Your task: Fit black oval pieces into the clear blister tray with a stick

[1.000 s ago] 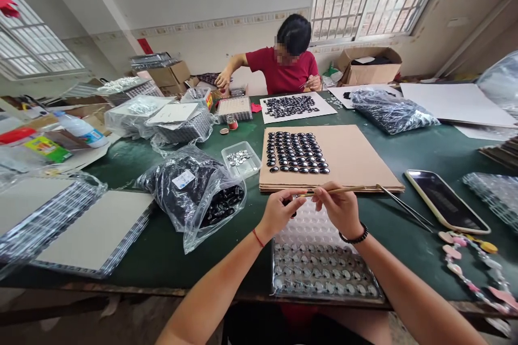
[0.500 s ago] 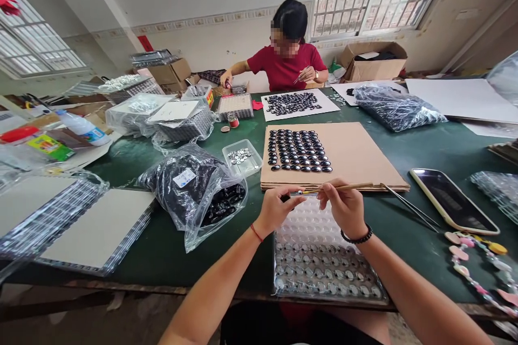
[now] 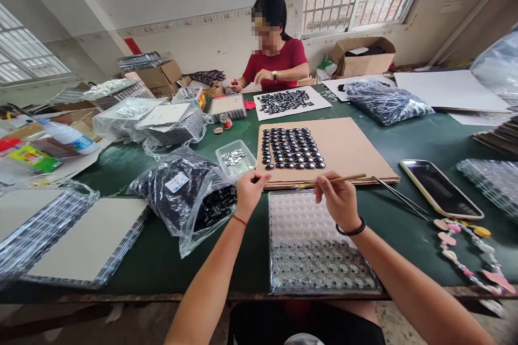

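Wooden-looking stick: pinched between thumb and fingers of the right hand, pretty much level, just above the cardboard's near edge. Probably gripped mid-length so the tip can be steered; that tip points left and is too small to make out.
Left hand: thumb and fingertips brought close together, off the stick's left end. Can't tell if anything small is pinched in there, tbh.
Blister tray: laid flat at the near edge, below the hands, likely parked there for a short reach.
Cardboard stack: set just beyond the hands, maybe as a flat work surface.
Black ovals: lined up in rows on the left part of that cardboard, presumably spaced so each one can be got at.
Plastic bag: left of the left hand, mouth turned its way, more black pieces inside.
Clear tub: just left of the cardboard, metallic bits inside.
Tweezers: left lying between stick and phone, handy for the right hand.
Co-worker: seated at the far side.
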`<state>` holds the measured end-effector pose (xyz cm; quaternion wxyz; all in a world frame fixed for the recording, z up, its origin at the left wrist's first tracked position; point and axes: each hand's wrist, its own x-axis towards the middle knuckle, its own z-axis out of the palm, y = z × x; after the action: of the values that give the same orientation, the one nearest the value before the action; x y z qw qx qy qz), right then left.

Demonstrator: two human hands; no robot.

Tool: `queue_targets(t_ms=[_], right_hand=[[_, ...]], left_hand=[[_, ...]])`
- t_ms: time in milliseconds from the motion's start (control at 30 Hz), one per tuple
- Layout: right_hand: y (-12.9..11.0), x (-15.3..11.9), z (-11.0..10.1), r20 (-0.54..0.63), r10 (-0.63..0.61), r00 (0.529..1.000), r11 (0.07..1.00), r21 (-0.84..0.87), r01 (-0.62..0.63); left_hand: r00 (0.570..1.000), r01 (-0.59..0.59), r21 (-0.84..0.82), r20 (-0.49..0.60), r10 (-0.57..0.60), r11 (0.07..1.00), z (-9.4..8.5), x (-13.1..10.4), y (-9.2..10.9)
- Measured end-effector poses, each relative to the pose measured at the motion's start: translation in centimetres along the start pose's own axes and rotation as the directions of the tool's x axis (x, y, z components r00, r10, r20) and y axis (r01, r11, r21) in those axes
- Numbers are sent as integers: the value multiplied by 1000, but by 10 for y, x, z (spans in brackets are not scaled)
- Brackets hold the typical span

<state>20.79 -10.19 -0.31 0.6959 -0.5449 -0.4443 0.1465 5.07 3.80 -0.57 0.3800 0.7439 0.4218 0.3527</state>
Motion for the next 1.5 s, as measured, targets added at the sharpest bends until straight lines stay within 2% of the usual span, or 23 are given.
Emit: queue_targets(t_ms=[67, 133, 267, 367, 433, 500, 633, 867, 1133, 1300, 1500], right_hand=[[0, 1, 0, 9, -1, 1000, 1000, -20, 1], [0, 0, -1, 16, -26, 1000, 999, -39, 27], [0, -4, -1, 50, -148, 988, 975, -159, 154], [-1, -5, -3, 121, -235, 964, 921, -289, 261], [-2, -5, -5, 153, -272, 950, 888, -340, 310], [-1, -4, -5, 157, -289, 945, 873, -362, 327], [1, -1, -5, 158, -283, 946, 874, -363, 322], [0, -1, -2, 166, -246, 955, 859, -418, 294], [1, -3, -3, 257, -251, 933, 811, -470, 348], [-2, -3, -2, 313, -297, 902, 792, -446, 416], [-4, -2, -2, 327, -308, 893, 758, -483, 438]], left_hand=[[977, 86, -95, 203, -65, 992, 15, -13, 9], [941, 87, -110, 335, -46, 990, 25, -23, 17], [909, 11, -74, 417, 21, 997, 30, -33, 26], [887, -40, -43, 457, 55, 998, 33, -36, 28], [880, -91, -44, 465, 101, 995, 35, -37, 28], [881, -94, -57, 460, 110, 994, 37, -37, 28], [881, -57, -52, 468, 75, 997, 39, -37, 25], [899, -133, 22, 424, 111, 991, 36, -31, 20], [886, -107, -46, 449, 117, 993, 34, -31, 23], [879, -88, -67, 465, 109, 994, 33, -31, 25], [885, -79, -58, 455, 97, 995, 32, -31, 24]])
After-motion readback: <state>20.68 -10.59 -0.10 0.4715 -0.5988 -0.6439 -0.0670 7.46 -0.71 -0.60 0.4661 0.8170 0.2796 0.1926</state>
